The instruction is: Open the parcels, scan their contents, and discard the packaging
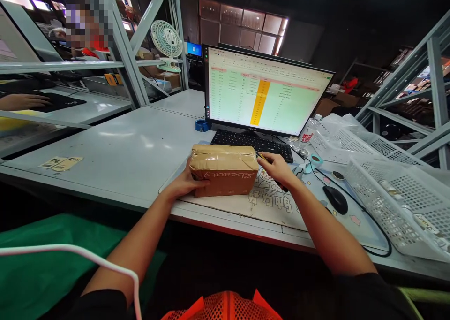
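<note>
A brown cardboard box point(227, 183) with tape over its top and pale lettering on its front sits on a mat on the desk. My left hand point(186, 181) grips the box's left side, its thumb across the front face. In my right hand point(277, 169), closed fingers hold a slim utility knife point(261, 156) with yellow and black on it. The knife's tip is at the box's top right corner; whether it cuts into the tape I cannot tell. Its dark rear end shows below my palm.
Behind the box stand a keyboard point(232, 139) and a monitor point(263, 92) showing a spreadsheet. To the right are a black mouse point(335, 200), its cable and white plastic baskets point(383, 207). A blue tape roll point(201, 125) lies left of the monitor. Another person's hand point(24, 101) rests at the neighbouring desk.
</note>
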